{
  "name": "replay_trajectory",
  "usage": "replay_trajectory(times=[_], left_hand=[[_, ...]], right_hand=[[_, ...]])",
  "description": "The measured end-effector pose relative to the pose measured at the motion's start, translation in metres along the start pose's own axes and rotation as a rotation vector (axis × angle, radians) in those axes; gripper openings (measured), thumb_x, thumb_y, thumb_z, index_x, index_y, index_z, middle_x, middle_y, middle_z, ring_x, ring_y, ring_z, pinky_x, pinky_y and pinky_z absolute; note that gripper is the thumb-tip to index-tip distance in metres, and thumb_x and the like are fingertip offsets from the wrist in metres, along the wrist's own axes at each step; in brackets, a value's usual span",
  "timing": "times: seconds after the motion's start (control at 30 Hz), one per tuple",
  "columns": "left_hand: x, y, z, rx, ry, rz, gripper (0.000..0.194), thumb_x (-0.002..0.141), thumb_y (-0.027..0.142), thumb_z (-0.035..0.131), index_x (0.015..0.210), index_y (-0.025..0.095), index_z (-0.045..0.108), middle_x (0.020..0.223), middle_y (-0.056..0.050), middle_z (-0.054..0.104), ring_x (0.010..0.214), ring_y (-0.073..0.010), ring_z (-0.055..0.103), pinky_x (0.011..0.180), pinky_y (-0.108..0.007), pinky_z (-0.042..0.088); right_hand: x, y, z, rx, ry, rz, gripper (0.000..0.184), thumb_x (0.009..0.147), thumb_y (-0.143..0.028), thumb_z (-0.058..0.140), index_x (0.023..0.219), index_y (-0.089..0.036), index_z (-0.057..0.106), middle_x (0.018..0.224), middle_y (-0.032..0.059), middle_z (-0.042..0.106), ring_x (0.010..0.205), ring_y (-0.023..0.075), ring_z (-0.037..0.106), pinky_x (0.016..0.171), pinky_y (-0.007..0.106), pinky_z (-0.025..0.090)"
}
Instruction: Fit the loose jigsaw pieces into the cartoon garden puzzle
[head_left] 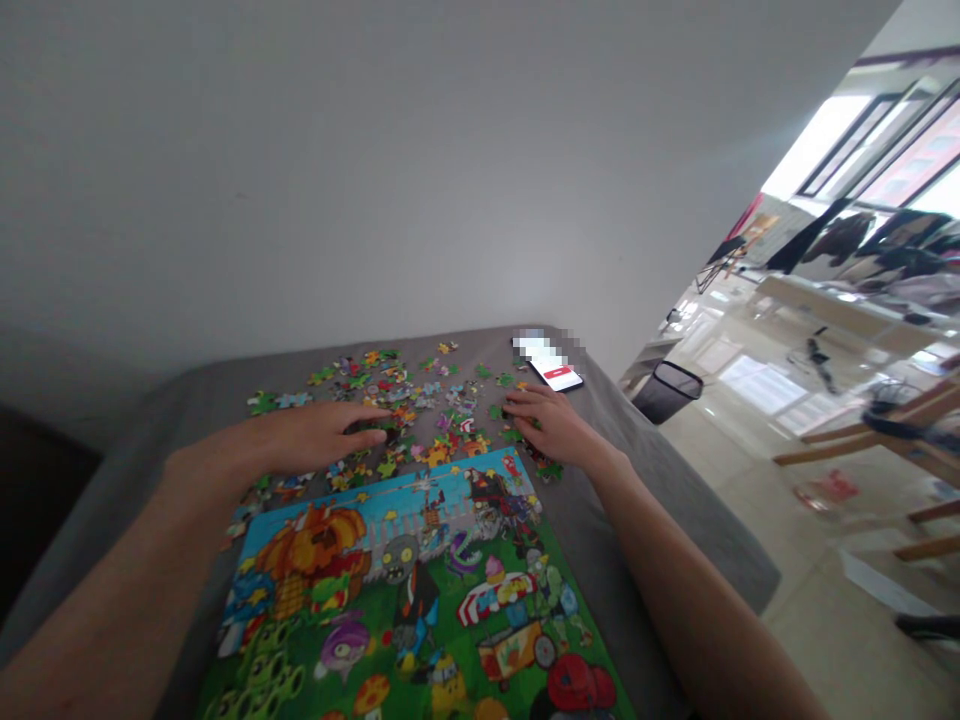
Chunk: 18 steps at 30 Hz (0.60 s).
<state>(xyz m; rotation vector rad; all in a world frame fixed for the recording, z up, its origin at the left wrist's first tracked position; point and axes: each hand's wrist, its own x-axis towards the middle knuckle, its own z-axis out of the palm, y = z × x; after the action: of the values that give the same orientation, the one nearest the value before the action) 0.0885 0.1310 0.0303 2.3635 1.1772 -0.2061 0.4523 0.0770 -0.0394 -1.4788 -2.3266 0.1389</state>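
My left hand [326,435] lies palm down over the scattered jigsaw pieces [405,400], fingers stretched out and together, pointing right. My right hand [544,420] rests flat on pieces at the right of the pile, fingers spread and pointing left. Neither hand visibly grips a piece. Just in front of both hands lies a colourful cartoon picture sheet [405,590] with a pumpkin, a zombie and plants. All of it sits on a table under a grey cloth [637,470].
A phone [551,362] with a lit screen lies at the table's far right corner. A white wall stands right behind the table. To the right, a dark bin [667,390] stands on a glossy floor, with wooden chairs [885,440] beyond.
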Motion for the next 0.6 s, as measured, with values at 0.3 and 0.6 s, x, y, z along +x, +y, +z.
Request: replay_trajectory(times=[0.3, 0.6], left_hand=[[-0.004, 0.012, -0.001, 0.045, -0.041, -0.03, 0.063, 0.097, 0.052, 0.042, 0.153, 0.025, 0.053, 0.156, -0.005, 0.055, 0.14, -0.0259, 0.056, 0.114, -0.035, 0.045], [-0.005, 0.016, 0.001, 0.037, -0.026, -0.01, 0.063, 0.092, 0.04, 0.053, 0.153, 0.023, 0.053, 0.156, -0.008, 0.054, 0.141, -0.0272, 0.054, 0.117, -0.039, 0.041]], right_hand=[[0.002, 0.003, -0.002, 0.034, 0.097, 0.002, 0.043, 0.099, -0.016, 0.046, 0.136, -0.017, 0.068, 0.135, 0.0135, 0.071, 0.132, 0.0263, 0.062, 0.116, 0.051, 0.045], [0.002, -0.017, 0.01, 0.069, 0.05, -0.101, 0.03, 0.097, -0.02, 0.055, 0.114, -0.02, 0.08, 0.125, 0.0102, 0.077, 0.129, 0.0295, 0.063, 0.114, 0.056, 0.047]])
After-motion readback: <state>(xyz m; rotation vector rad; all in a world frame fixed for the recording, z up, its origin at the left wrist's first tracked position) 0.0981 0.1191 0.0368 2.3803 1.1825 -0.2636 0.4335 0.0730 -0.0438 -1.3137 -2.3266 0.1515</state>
